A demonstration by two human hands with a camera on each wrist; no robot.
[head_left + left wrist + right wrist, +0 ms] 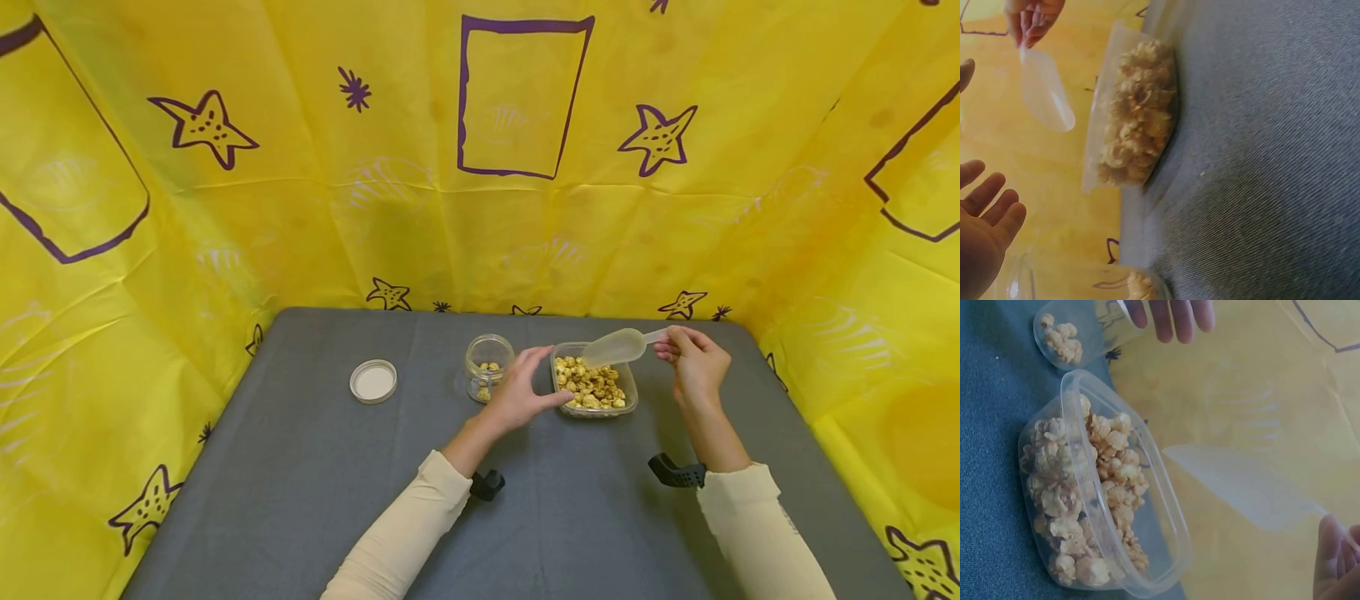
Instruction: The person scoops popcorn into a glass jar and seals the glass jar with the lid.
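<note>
Head view: right hand (696,360) pinches scoop (613,347) above popcorn tub (630,398); left hand (517,392) fingers spread between tub, jar (488,367); lid (373,381) apart.

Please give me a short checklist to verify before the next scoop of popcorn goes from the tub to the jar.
1. Scoop held: ok, right hand pinches its handle.
2. Scoop empty and above the tub: ok, nothing shows inside it.
3. Popcorn left in tub: ok, plenty.
4. Jar open and upright: ok, lid lies apart on the table.
5. Room in jar: ok, only a few pieces at the bottom.
6. Left hand steadying something: not ok, it is open between jar and tub, gripping neither.
</note>
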